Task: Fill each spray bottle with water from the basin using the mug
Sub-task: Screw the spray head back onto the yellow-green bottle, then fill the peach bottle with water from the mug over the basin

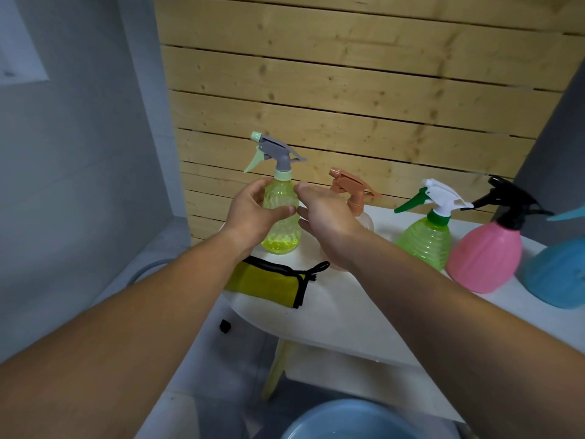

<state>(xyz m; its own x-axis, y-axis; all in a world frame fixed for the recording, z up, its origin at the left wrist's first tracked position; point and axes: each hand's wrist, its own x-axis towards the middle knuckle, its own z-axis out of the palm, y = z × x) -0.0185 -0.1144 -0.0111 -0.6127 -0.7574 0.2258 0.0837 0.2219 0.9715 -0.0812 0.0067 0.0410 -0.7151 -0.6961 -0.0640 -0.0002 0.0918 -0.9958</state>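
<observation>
Yellow bottle (281, 236) in left hand (249, 214)

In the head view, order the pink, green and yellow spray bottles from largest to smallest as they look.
1. pink bottle
2. green bottle and yellow bottle look alike; the left hand hides part of the yellow.

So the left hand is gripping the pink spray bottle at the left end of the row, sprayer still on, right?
Not pink: the head view shows the left hand gripping the yellow spray bottle at the left end of the row, sprayer still on. The pink bottle stands further right.
</observation>
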